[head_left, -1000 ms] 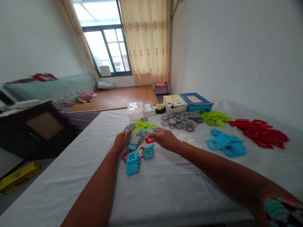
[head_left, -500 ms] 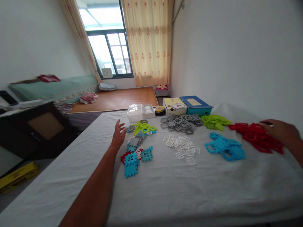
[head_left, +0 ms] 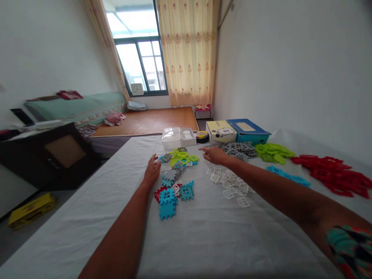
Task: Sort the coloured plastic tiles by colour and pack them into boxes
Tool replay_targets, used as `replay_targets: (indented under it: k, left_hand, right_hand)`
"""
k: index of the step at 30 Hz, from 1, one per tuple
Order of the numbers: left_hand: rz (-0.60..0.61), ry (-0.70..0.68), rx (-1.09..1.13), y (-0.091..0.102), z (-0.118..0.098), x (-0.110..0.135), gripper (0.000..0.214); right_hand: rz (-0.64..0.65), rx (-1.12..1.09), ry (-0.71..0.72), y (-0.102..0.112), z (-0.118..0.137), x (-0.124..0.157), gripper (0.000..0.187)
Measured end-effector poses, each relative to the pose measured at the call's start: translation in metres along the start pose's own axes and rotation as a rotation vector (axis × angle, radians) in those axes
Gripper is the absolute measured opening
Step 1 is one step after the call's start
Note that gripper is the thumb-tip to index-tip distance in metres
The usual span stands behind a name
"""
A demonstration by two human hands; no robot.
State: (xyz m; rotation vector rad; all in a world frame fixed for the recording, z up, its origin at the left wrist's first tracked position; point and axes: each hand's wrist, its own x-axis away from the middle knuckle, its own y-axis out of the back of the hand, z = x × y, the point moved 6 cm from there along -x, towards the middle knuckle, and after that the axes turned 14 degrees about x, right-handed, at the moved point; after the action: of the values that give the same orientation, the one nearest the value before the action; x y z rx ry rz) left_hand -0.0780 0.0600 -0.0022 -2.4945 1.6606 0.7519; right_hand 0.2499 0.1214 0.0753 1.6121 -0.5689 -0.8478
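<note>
A mixed heap of interlocking plastic tiles (head_left: pixel 176 174) in blue, green, grey, red and white lies on the white-sheeted table (head_left: pixel 203 232). My left hand (head_left: pixel 152 170) rests at the heap's left edge, fingers extended and empty. My right hand (head_left: pixel 213 154) reaches over the table just right of the heap, fingers stretched toward the green tiles (head_left: pixel 182 157), holding nothing. Small white window tiles (head_left: pixel 229 184) lie under my right forearm.
Sorted piles sit to the right: grey (head_left: pixel 238 150), lime green (head_left: pixel 273 152), blue (head_left: pixel 287 176), red (head_left: pixel 334 174). At the far edge stand a clear plastic box (head_left: pixel 172 138), a yellow box (head_left: pixel 221 131) and a blue box (head_left: pixel 247 131). A bed and dark cabinet (head_left: pixel 52 155) are on the left.
My right hand went out to the red pile at the far right and has come back empty to the mixed heap. My left hand stayed by the heap's left side.
</note>
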Motion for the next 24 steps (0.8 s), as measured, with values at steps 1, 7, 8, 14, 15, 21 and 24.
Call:
replay_targets:
  k: [1,7,8,14,15,21,24]
  left_hand:
    - [0.005,-0.004,-0.017,0.0,0.0,0.0,0.057]
    - [0.074,-0.086,-0.178,-0.005,-0.012,-0.002,0.043]
    - [0.092,-0.102,-0.19,-0.006,-0.014,-0.002,0.042]
    - [0.114,-0.116,-0.192,-0.007,-0.019,0.0,0.041]
    - [0.112,-0.112,-0.188,-0.007,-0.02,0.0,0.041]
    - [0.099,-0.1,-0.172,-0.007,-0.023,0.002,0.045]
    - [0.109,-0.09,-0.167,-0.008,-0.023,0.002,0.047]
  right_hand:
    - [0.021,-0.014,0.031,-0.005,0.014,-0.013,0.049]
    - [0.071,-0.023,0.054,-0.029,0.057,-0.046,0.037]
    - [0.08,-0.03,0.066,-0.032,0.063,-0.044,0.037]
    - [0.0,-0.352,0.221,-0.024,0.097,-0.012,0.04]
    - [-0.016,-0.42,0.218,-0.021,0.097,-0.007,0.04]
    - [-0.187,-0.474,0.007,-0.01,0.066,0.006,0.036]
    - [-0.137,-0.413,-0.014,-0.024,0.064,0.01,0.039]
